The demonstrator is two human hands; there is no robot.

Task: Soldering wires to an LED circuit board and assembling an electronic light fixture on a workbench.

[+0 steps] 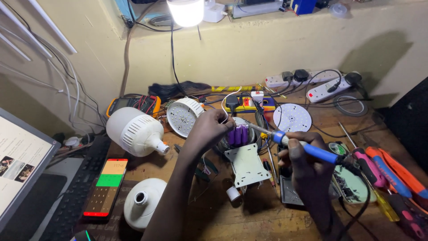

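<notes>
Purple battery cells (237,134) sit mid-counter in an opened lamp base; left hand (209,129) fingers pinch a white wire (226,103) above them, and right hand (303,163) fingers grip a blue soldering iron (307,149) whose tip reaches them. Housings lie apart, unassembled.

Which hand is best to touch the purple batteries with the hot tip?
Probably the right hand: it grips the blue soldering iron, tip near the purple batteries. The left hand pinches a white wire.
</notes>
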